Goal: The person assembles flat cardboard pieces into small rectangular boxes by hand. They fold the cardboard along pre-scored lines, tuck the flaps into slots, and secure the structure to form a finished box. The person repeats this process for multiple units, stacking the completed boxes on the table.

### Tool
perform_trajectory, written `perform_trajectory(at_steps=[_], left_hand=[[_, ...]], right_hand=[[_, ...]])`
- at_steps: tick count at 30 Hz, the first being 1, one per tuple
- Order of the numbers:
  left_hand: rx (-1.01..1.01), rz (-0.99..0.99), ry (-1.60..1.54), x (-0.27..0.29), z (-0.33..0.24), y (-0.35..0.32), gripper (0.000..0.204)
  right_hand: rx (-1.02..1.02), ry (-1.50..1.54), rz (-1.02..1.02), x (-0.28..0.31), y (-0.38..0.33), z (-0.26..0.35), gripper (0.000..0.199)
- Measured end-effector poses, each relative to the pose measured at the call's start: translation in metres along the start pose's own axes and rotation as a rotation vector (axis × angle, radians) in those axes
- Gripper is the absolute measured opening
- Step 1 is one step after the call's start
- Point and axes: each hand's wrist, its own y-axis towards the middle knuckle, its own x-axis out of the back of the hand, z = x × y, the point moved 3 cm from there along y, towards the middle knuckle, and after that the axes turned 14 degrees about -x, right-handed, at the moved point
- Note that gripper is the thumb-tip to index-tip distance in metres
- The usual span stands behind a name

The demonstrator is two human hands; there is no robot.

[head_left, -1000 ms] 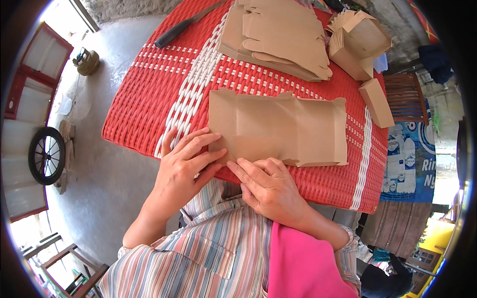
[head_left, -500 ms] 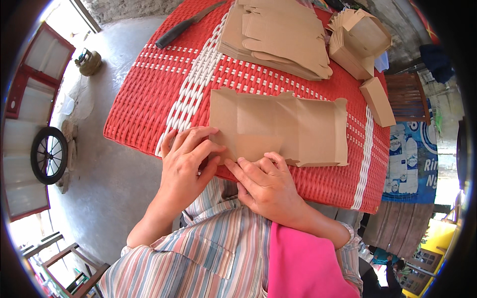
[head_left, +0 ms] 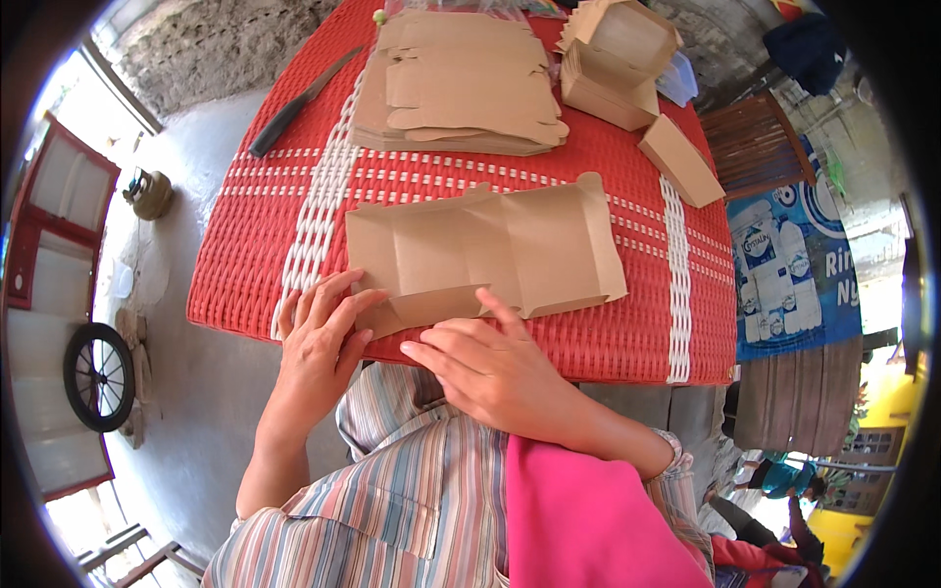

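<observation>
A brown cardboard box (head_left: 451,245), partly folded with low walls standing up along its sides, lies on the red and white woven tabletop (head_left: 265,216) in front of me. At its near left corner, my left hand (head_left: 319,328) grips the cardboard, fingers on the inside and thumb at the near side. My right hand (head_left: 490,367) is by the near front flap; its index finger stretches up to the flap's edge, and the other fingers point left, holding nothing.
Beyond the box lies a stack of flat cardboard blanks (head_left: 466,78). A dark-handled knife (head_left: 304,103) rests at the far left. Nested open boxes (head_left: 613,83) and a closed small box (head_left: 681,160) sit at the right. A wheel (head_left: 98,377) stands by the left wall.
The view has shifted, so the tabletop items appear further left. The near front flap now stands raised. My right hand has drawn back from the corner, its index finger extended.
</observation>
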Motion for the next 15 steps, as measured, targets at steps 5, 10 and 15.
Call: perform_trajectory(at_steps=[5,10,15], left_hand=[[0.004,-0.049,0.021,-0.002,-0.001,-0.003,0.044],[-0.015,-0.162,-0.045,-0.005,0.002,-0.008,0.04],[-0.017,-0.158,-0.08,0.001,0.005,-0.007,0.039]], right_hand=[[-0.234,-0.037,-0.318,0.065,-0.026,-0.052,0.032],[-0.658,0.127,-0.471,0.077,-0.059,-0.114,0.028],[-0.759,0.177,-0.43,0.063,-0.082,-0.13,0.03]])
